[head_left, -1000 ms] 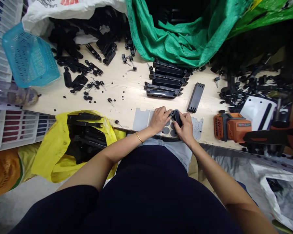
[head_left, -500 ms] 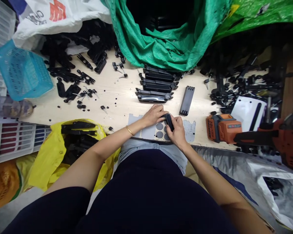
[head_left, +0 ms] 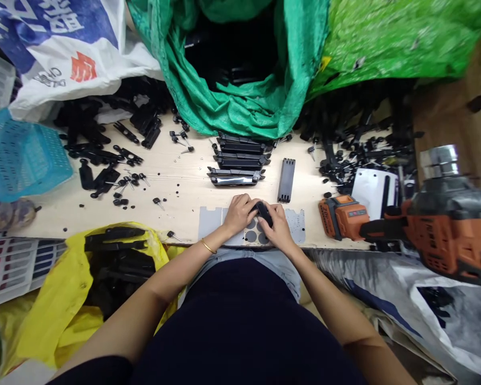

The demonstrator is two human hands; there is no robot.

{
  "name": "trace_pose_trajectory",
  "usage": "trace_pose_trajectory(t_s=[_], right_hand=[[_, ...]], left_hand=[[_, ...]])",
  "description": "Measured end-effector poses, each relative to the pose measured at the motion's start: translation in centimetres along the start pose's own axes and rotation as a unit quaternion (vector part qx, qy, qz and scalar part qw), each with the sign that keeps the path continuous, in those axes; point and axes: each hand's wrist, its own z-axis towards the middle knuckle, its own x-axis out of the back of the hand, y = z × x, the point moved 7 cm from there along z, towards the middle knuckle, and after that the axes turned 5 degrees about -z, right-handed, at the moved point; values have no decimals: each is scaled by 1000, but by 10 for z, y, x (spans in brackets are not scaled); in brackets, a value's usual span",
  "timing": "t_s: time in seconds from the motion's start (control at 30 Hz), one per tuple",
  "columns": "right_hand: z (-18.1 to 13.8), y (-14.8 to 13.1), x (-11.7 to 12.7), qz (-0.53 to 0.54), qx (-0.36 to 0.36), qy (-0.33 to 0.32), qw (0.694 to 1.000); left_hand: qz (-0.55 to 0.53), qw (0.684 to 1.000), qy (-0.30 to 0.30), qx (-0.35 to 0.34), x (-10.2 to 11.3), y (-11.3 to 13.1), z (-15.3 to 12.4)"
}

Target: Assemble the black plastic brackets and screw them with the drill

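Observation:
Near the front edge of the bench, my right hand is closed around a narrow black plastic part with a rounded end. My left hand, with a gold bangle at the wrist, has its fingers bent together at the far left end of that part; its fingertips are partly hidden. Below both hands lies a grey plate with round dark discs showing. Just beyond are stacked long black parts, and a flat dark grey piece rests to their right.
An open green bag stands at the back. Loose black parts and screws are scattered left, beside a blue basket. An orange cordless power tool with battery lies right. A yellow bag of black parts hangs front left.
The camera view has shifted, so the bench appears lower and further left. The black part in my hands has tilted, its upper end now leaning more to the left.

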Motion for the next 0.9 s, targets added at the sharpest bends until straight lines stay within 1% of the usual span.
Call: trace_pose_trajectory(t_s=[0.03,0.1,0.17,0.23,0.3,0.37,0.4,0.47,0.53,0.57,0.6,0.67,0.73,0.8,0.83,0.87,0.9], right_hand=[[6,4,6,13,-11,-6,1000],[19,15,26,8,-49,6,999],[35,25,53,-35,-95,34,994],[53,31,84,-105,-120,73,985],[72,35,117,-193,-142,149,959],[90,43,145,-270,-191,226,916],[99,48,154,-295,-221,237,899],[117,57,164,-322,-266,213,883],[127,57,171,-343,-279,184,878],[127,54,174,-351,-281,176,876],[122,50,178,-355,-285,173,873],[99,43,179,-342,-291,172,877],[66,40,169,-295,-282,164,898],[28,42,145,-200,-261,144,933],[10,44,130,-131,-250,143,949],[-7,47,113,-43,-248,136,958],[-21,49,94,59,-247,118,960]], left_hand=[[4,1000,6,-3,0,1,0],[8,1000,18,-9,1,3,-1],[9,999,32,-14,1,5,-2],[12,999,44,-10,1,5,-2],[18,998,53,0,1,4,-3],[22,998,55,7,1,3,-3],[22,998,54,10,1,3,-3],[20,998,53,17,2,2,-2],[19,998,50,24,1,1,0],[18,998,47,27,1,1,1],[19,998,44,31,1,0,2],[25,998,34,43,1,0,2],[38,997,24,70,5,1,-4],[64,991,19,115,14,2,-16],[84,987,17,134,21,4,-23],[104,985,12,137,27,8,-28],[122,985,2,119,31,15,-31]])
